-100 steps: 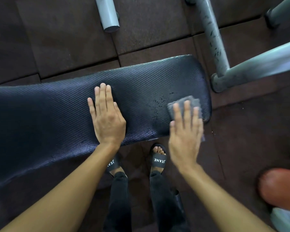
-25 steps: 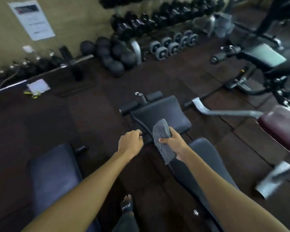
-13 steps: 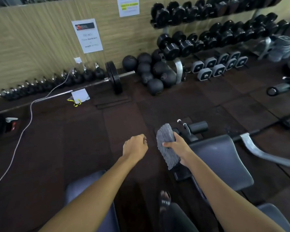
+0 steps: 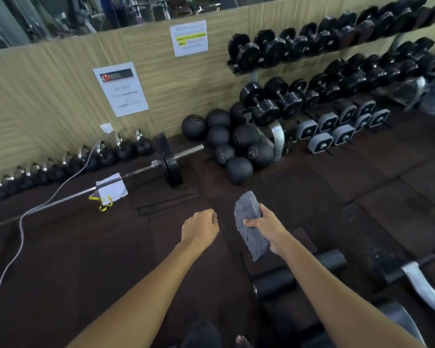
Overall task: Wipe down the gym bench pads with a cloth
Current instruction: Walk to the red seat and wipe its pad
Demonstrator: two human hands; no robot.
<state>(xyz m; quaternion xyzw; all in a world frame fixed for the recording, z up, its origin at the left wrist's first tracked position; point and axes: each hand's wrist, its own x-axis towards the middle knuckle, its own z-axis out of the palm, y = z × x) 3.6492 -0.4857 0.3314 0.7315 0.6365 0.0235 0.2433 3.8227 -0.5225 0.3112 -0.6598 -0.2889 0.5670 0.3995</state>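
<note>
My right hand (image 4: 268, 228) grips a folded grey cloth (image 4: 249, 222), held upright in the air above the dark floor. My left hand (image 4: 200, 228) is curled into a loose fist beside it and holds nothing. Below my right forearm lie the black foam rollers (image 4: 274, 283) of a bench. A corner of a grey bench pad (image 4: 399, 320) shows at the bottom right edge. Neither hand touches a pad.
A barbell (image 4: 136, 172) with a plate lies on the floor ahead left, with a white cable (image 4: 23, 222) trailing by it. Black medicine balls (image 4: 236, 146) and a dumbbell rack (image 4: 337, 71) stand along the wall. A grey metal bench leg (image 4: 422, 285) curves at right.
The view has swung up and left from the bench toward the wall. The bench pad has slid down to the bottom right. Both hands keep their pose, the cloth still in my right.
</note>
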